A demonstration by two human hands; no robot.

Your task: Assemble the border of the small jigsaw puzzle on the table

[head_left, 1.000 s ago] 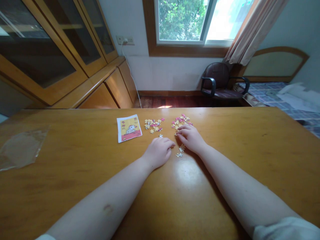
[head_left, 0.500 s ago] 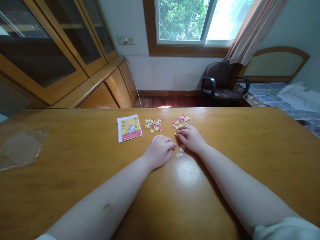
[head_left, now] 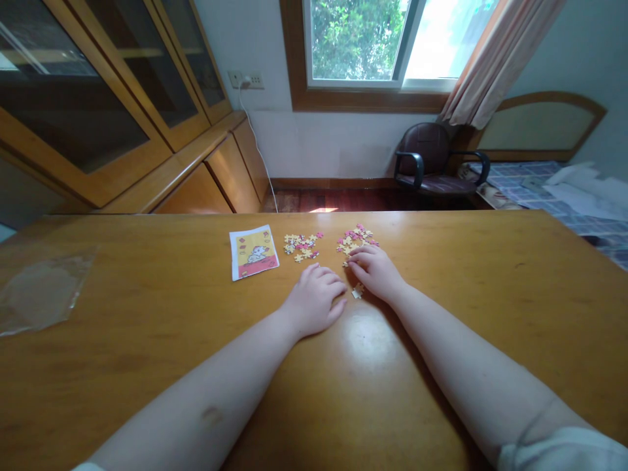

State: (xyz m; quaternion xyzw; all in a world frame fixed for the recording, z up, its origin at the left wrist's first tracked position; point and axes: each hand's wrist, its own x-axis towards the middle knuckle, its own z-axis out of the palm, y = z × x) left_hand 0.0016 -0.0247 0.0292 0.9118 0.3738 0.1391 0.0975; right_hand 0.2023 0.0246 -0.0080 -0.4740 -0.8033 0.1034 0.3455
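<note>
My left hand (head_left: 318,299) rests on the wooden table with its fingers curled and the thumb below them. The small pale puzzle pieces that lay by its fingertips are out of sight, apparently within its grasp. My right hand (head_left: 377,271) is bent over the table, its fingertips closed at a small yellowish puzzle piece (head_left: 345,263). Between the hands lies a whitish puzzle piece (head_left: 358,291). Beyond my right hand is a loose heap of pink and yellow pieces (head_left: 360,234). Another heap of mixed pieces (head_left: 300,245) lies beyond my left hand.
A picture card (head_left: 254,252) with a white animal on yellow and red lies left of the heaps. A clear plastic bag (head_left: 42,291) is at the table's left. Past the far edge stand a cabinet (head_left: 191,176), a chair (head_left: 426,157) and a bed (head_left: 520,180).
The pale pieces nearest me between my hands are no longer visible. My left hand's fingers and thumb have shifted slightly where they were. My right hand has hardly moved.
</note>
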